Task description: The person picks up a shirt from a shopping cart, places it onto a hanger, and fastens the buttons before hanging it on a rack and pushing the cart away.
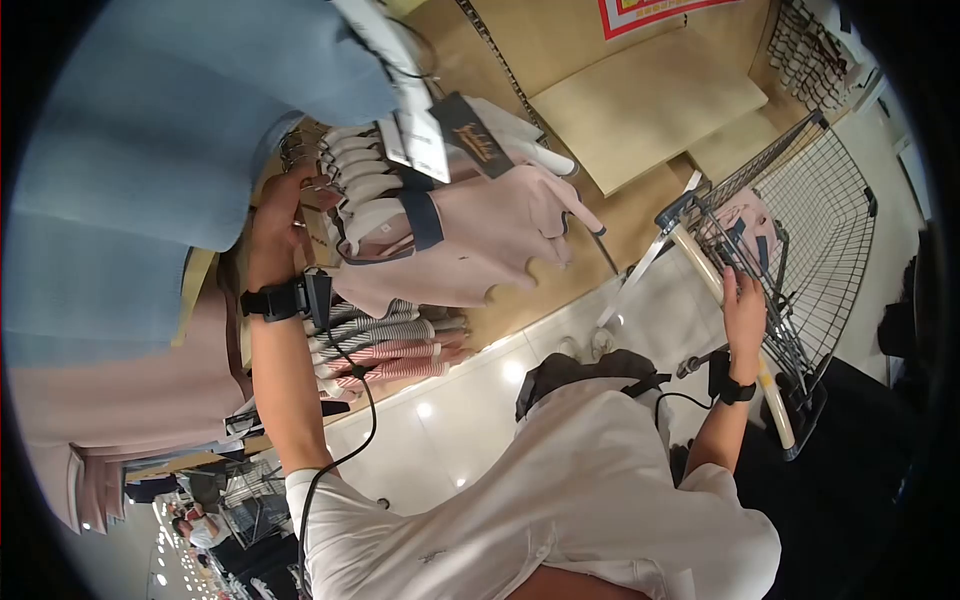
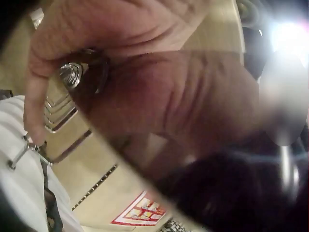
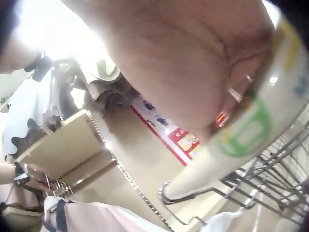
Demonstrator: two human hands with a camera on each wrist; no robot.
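Note:
Pink garments with navy trim (image 1: 460,240) hang in a row on the rack. At their hangers is my left hand (image 1: 280,220), fingers curled at the metal hooks; in the left wrist view a fingertip of the left hand (image 2: 36,106) touches a hanger hook (image 2: 21,155). Two tags, one white (image 1: 418,145) and one dark (image 1: 475,135), dangle over the garments. My right hand (image 1: 743,310) lies over the cart handle (image 1: 700,265) with fingers extended toward the basket; in the right wrist view the palm (image 3: 169,63) is beside the handle (image 3: 231,140).
The wire cart (image 1: 800,240) stands at the right with a folded pink garment (image 1: 743,225) in it. Blue clothing (image 1: 150,130) hangs close at upper left. Striped garments (image 1: 385,345) hang lower down. A wooden shelf (image 1: 640,110) is ahead; a person (image 1: 205,530) is far off at lower left.

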